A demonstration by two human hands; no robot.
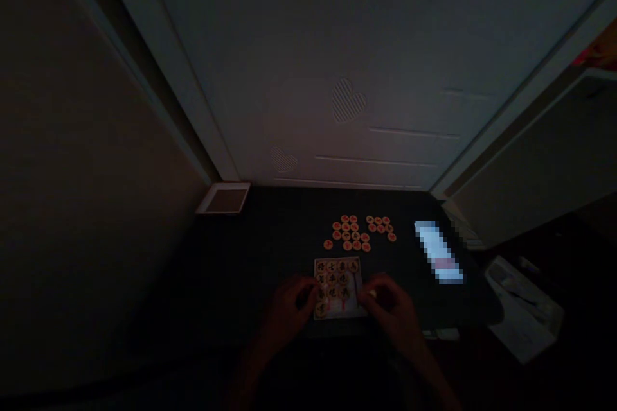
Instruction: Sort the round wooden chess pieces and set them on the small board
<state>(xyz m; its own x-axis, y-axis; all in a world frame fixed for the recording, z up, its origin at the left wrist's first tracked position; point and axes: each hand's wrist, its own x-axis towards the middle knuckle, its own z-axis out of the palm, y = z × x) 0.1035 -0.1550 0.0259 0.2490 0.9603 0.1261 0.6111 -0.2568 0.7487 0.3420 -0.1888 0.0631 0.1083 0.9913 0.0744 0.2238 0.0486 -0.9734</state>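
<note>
A shallow square box sits on the dark table, partly filled with round xiangqi pieces bearing black characters. They stand in rows along its top and left side; the lower right shows a pale bottom with red marks. My left hand is closed at the box's left edge, thumb and fingertips pinching the rim. To the right of the box, my right hand is closed in a pinch. A small pale xiangqi piece shows between its fingertips, its face hidden.
Loose xiangqi pieces, mostly red-marked, lie beyond the box. A lit phone lies at right. A shallow tray stands at the back left. A white door rises behind the table; a white box is lower right.
</note>
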